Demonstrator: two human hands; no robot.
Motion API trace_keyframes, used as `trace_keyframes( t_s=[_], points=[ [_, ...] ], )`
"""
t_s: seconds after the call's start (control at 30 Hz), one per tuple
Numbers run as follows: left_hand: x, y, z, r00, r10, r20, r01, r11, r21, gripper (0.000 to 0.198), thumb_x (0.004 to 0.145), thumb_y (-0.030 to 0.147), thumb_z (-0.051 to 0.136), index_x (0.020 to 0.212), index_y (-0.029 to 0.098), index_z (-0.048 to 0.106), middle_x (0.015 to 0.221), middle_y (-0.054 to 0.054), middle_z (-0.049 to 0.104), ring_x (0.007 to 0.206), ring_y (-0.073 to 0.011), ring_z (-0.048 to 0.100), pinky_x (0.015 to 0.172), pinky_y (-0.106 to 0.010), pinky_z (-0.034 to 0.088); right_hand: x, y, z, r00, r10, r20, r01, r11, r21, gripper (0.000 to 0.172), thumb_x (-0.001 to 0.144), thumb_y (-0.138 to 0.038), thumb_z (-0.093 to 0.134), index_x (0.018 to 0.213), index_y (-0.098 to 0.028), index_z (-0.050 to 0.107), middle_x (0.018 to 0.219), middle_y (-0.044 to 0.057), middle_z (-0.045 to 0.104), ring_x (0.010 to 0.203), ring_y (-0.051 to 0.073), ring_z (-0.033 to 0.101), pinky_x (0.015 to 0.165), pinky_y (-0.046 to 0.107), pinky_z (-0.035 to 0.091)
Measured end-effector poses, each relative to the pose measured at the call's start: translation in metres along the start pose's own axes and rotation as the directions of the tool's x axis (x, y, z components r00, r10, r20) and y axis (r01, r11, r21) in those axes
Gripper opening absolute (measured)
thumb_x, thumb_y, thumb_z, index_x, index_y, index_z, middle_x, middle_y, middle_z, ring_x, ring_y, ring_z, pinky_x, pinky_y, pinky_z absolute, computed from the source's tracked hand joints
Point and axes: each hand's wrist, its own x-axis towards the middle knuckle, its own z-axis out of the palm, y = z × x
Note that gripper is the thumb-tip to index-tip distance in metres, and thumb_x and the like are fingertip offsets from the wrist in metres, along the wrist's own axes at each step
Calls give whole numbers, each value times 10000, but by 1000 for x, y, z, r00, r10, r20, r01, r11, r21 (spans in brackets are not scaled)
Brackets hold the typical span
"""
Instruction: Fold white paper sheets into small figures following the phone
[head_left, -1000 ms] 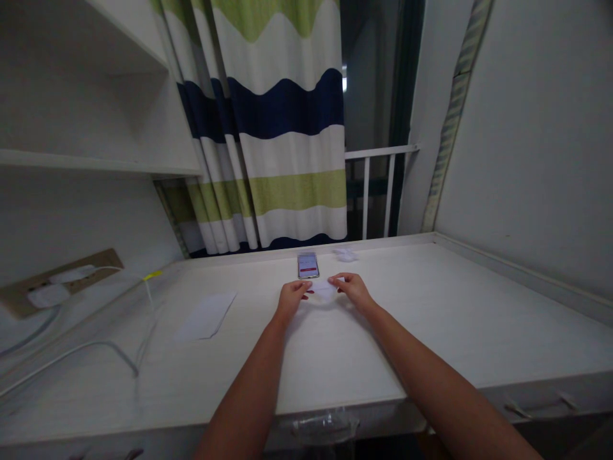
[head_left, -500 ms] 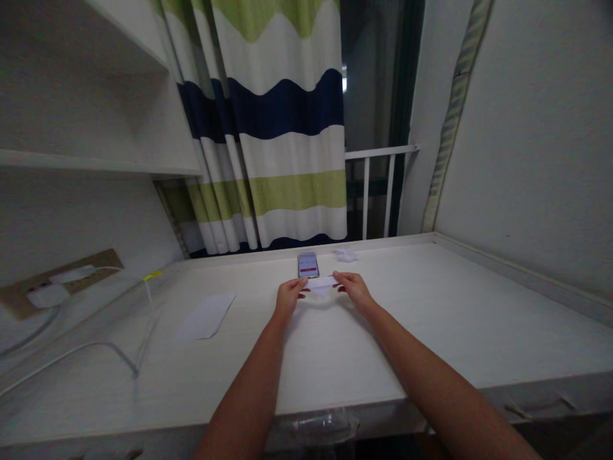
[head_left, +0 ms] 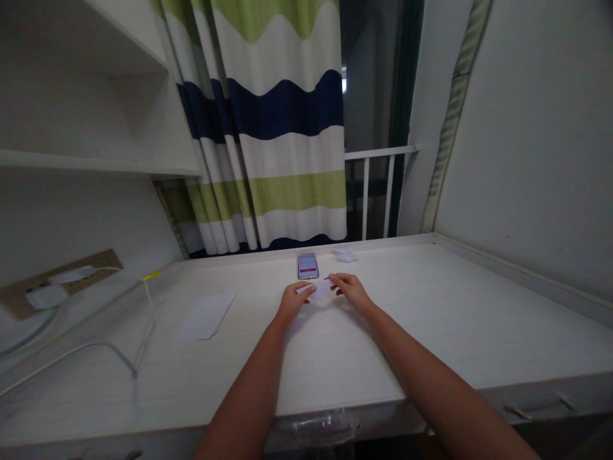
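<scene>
A small folded piece of white paper is held between my two hands, a little above the desk. My left hand pinches its left end, with the thumb lying on top. At the right end, the fingertips of my right hand are closed on the paper's edge. Just beyond my hands lies a phone with its screen lit. Crumpled or folded white paper rests behind and to the right of the phone. The paper's exact folds are too small to make out.
A stack of white paper sheets lies on the white desk at the left. White cables run from a wall socket along the left side. A striped curtain hangs behind the desk's raised back edge.
My hands have come slightly closer together. The folded paper has turned and now slants, with my left thumb shifted further over it.
</scene>
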Motion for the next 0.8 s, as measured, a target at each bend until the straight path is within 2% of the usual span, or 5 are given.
trace_keyframes(
  t_s=[0.13, 0.3, 0.4, 0.6, 0.8],
  points=[
    [-1, 3, -1, 998, 18, -66, -18, 1000, 1, 260, 554, 328, 630, 692, 108, 651, 631, -42, 610, 555, -122, 529, 443, -201, 410, 0, -1, 0, 1000, -9, 1, 9, 1000, 19, 303, 600, -450, 578, 641, -150, 597, 535, -16, 508, 502, 87, 450, 450, 201, 336],
    [-1, 2, 1, 999, 31, -11, -31, 999, 19, 273, 574, 347, 622, 713, 115, 658, 575, -27, 602, 489, -105, 518, 446, -204, 399, 2, 1, 0, 1000, -23, 1, 23, 999, 34, 311, 625, -458, 550, 644, -149, 581, 408, -52, 434, 377, 65, 354, 394, 208, 268],
    [-3, 2, 2, 999, 31, 43, -31, 999, 8, 306, 583, 364, 622, 755, 112, 655, 592, -32, 613, 465, -101, 524, 460, -216, 414, 1, -1, 0, 1000, 4, -8, -3, 998, 64, 336, 622, -469, 549, 725, -150, 575, 447, -42, 489, 391, 72, 404, 399, 204, 292],
    [-4, 3, 5, 987, -24, 156, 38, 996, -86, 404, 540, 393, 668, 838, 123, 631, 789, -78, 640, 567, -148, 599, 515, -250, 453, 0, -2, 1, 1000, 19, -23, -17, 997, 76, 314, 596, -436, 592, 744, -162, 553, 558, -17, 550, 529, 99, 511, 467, 203, 368],
    [-6, 4, 6, 987, -20, 160, 35, 995, -94, 389, 531, 417, 673, 768, 114, 613, 638, -44, 618, 568, -163, 607, 515, -234, 431, -2, -5, 4, 1000, -18, 25, 15, 994, 109, 292, 544, -360, 652, 728, -174, 523, 563, -42, 512, 532, 90, 483, 470, 202, 372]
  ],
)
